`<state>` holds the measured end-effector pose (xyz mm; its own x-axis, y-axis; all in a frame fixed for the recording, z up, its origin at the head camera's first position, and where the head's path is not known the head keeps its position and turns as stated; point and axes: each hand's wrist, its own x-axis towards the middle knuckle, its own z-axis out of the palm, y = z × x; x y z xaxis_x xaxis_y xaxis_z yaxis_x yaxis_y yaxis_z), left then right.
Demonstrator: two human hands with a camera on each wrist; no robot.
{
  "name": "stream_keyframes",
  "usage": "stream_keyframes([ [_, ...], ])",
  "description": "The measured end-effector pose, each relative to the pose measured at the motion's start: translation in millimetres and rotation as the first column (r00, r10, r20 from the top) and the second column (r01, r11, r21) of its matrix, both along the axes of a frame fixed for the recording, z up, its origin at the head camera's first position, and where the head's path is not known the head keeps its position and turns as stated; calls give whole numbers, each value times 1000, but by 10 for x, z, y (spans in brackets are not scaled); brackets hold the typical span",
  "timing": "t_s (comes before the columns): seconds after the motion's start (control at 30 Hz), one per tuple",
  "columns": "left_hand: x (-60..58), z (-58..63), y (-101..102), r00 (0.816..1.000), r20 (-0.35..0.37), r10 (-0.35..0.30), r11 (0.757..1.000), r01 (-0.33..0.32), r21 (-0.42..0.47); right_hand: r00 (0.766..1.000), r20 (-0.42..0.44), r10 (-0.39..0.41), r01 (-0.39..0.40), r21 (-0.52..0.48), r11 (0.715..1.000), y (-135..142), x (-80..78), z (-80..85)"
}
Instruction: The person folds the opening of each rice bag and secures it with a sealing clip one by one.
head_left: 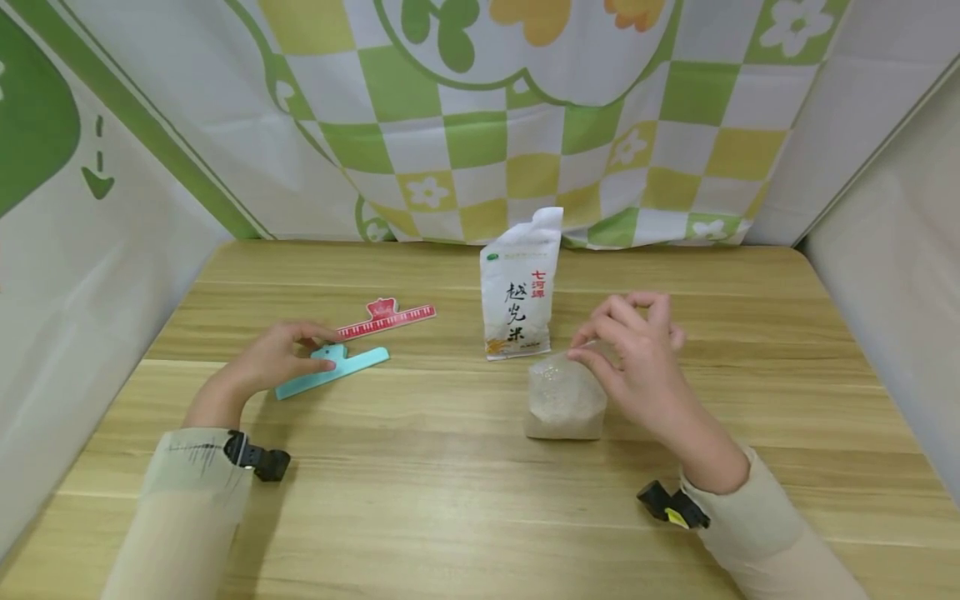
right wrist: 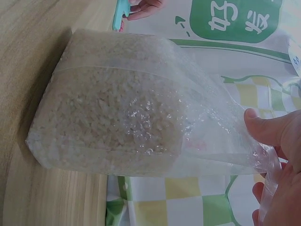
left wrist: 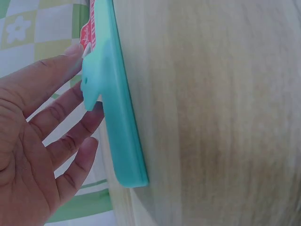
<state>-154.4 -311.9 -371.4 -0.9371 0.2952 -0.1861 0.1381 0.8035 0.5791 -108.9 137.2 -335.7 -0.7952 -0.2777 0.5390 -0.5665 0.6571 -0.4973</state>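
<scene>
My left hand is at the teal sealing clip on the left of the table, its thumb and fingers spread about the raised handle. Some fingertips go out of sight behind that handle, and no firm grip shows. On the right, my right hand pinches the gathered top of a clear plastic bag of rice. The bag stands upright on the table, its lower part full of white grains. Just beyond the teal clip lies a red sealing clip with a piano-key pattern.
A white paper rice packet with printed characters stands behind the bag, left of my right hand. The wooden table runs back to a green-and-yellow checkered cloth. Pale cloth walls border both sides.
</scene>
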Motion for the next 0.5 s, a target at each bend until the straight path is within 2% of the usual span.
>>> stream_keyframes([
  [0.3, -8, -50, -4, 1000, -6, -16, 1000, 16, -22, 1000, -6, 8, -8, -4, 1000, 4, 2, -9],
  [0.5, -24, -84, -10, 1000, -10, 0, 999, 0, -43, 1000, 2, 2, -2, -3, 1000, 4, 4, -10],
])
